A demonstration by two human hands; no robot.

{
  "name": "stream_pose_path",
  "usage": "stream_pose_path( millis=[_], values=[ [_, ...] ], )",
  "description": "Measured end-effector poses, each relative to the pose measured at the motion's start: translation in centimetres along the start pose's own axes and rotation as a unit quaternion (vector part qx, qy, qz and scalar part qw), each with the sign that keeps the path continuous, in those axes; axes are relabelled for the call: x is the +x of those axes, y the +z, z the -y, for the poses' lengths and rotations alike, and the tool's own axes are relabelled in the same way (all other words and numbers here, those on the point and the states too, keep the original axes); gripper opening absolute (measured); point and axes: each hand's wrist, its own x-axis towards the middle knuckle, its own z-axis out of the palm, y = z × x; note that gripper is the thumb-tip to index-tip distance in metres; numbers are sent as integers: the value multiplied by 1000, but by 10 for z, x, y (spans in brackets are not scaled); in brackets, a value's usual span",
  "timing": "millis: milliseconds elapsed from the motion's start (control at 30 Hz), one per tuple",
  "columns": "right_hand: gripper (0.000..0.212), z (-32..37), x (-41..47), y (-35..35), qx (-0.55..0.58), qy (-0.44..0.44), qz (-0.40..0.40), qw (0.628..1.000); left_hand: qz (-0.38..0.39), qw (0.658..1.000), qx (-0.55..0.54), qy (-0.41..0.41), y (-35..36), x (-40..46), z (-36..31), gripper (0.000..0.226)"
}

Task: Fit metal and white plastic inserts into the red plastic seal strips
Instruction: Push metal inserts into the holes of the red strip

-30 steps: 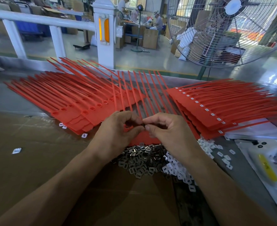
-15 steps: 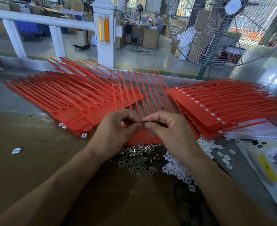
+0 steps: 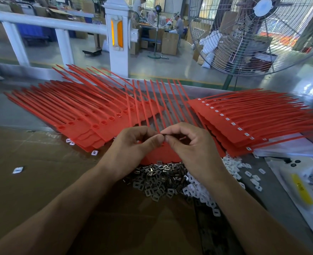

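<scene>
- Hands are meeting over the middle red seal strip (image 3: 161, 153): the left hand (image 3: 131, 151) and right hand (image 3: 192, 150) are pinching together at their fingertips, seemingly on a small insert, too hidden to identify.
- Strip is lying on the counter (image 3: 41, 190), its tail pointing away, between the unfilled strips (image 3: 82, 115) on the left and the filled strips (image 3: 244, 122) on the right.
- Metal inserts (image 3: 157, 181) and white inserts (image 3: 203, 194) are sitting just below the wrists.
- Risk: the insert may be going in tilted and jamming in its socket, or slipping from the pinch into the heaps, since both forearms are hovering right over them.
</scene>
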Motion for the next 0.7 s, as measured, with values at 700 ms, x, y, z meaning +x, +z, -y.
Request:
stream_pose_path(
  millis=[700],
  values=[
    [12,-10,2,0,36,77,-60,995,-153,965,212,13,-20,9,7,6]
  ],
)
